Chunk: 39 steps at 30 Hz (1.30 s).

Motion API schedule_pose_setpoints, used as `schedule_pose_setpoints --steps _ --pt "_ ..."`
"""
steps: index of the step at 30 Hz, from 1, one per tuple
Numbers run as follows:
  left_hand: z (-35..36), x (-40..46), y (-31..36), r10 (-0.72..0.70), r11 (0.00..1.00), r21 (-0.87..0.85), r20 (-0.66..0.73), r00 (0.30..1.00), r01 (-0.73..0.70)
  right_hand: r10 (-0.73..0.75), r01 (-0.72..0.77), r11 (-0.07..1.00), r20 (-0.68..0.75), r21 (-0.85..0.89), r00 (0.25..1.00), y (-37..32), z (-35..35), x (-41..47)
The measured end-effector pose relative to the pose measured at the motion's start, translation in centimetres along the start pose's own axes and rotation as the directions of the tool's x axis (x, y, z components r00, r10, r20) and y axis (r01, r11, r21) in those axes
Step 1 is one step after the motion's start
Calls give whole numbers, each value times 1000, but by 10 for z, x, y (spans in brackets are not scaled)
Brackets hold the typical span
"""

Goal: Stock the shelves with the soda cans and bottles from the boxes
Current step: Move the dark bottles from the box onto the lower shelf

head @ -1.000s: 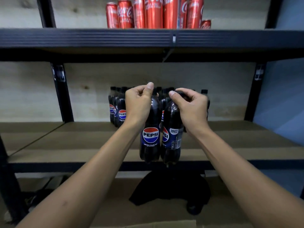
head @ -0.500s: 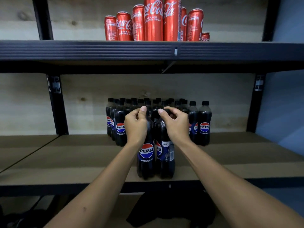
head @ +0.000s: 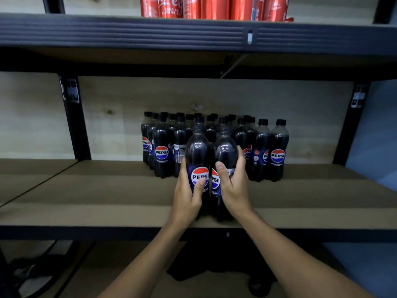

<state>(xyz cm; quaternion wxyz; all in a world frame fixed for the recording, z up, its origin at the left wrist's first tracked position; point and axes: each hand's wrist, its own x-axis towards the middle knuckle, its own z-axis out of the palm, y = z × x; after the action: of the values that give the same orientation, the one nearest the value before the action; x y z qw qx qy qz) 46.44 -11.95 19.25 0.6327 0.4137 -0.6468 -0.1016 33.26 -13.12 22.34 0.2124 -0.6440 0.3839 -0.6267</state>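
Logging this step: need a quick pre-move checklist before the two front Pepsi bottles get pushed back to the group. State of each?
1. Left hand grips the left dark plastic Pepsi bottle round its label: ok.
2. Right hand grips the right dark plastic Pepsi bottle: ok.
3. Both bottles upright, side by side: ok.
4. Bases set flat on the brown board shelf: cannot tell, hands and wrists hide them.
5. Bare shelf between the pair and the standing group of Pepsi bottles behind: cannot tell, the pair hides it.
6. Caps on both bottles: ok.
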Motion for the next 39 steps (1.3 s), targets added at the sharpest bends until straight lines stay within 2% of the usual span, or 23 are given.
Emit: schedule_pose_setpoints --steps 2,5,9,12,14,17,21,25,27,31,36,39 --pt "-2 0 -7 -4 1000 12 3 1000 4 -17 16 999 -23 -49 1000 4 4 2" --pt "-3 6 -9 -25 999 27 22 999 24 -5 4 1000 -50 -30 999 10 15 8" --pt "-4 19 -22 -106 994 43 42 994 104 104 -98 993 92 -65 990 34 24 6" --pt "-6 28 -31 -172 984 57 54 984 169 257 -217 956 207 -200 944 56 26 7" --pt "-9 32 -35 -212 975 78 28 977 209 305 -241 933 231 -266 924 61 27 10" --pt "-10 38 -41 -247 965 85 -20 969 248 289 -209 920 215 -331 933 67 34 15" --pt "-11 45 -52 -317 930 168 -87 945 327 370 -264 868 194 -421 909 66 52 27" --pt "-20 51 -70 -427 812 380 -128 895 442 410 -298 854 199 -427 890 64 64 34" --pt "-25 52 -76 -459 764 432 -159 874 480 418 -304 850 202 -430 885 66 71 33" --pt "-28 54 -78 -488 728 444 -200 850 523 429 -316 834 172 -453 887 68 86 34" --pt "-31 53 -80 -488 739 366 -287 824 566 449 -385 807 41 -447 893 64 90 38" --pt "-32 54 -82 -529 719 340 -297 795 606 448 -383 795 29 -471 893 59 93 39"
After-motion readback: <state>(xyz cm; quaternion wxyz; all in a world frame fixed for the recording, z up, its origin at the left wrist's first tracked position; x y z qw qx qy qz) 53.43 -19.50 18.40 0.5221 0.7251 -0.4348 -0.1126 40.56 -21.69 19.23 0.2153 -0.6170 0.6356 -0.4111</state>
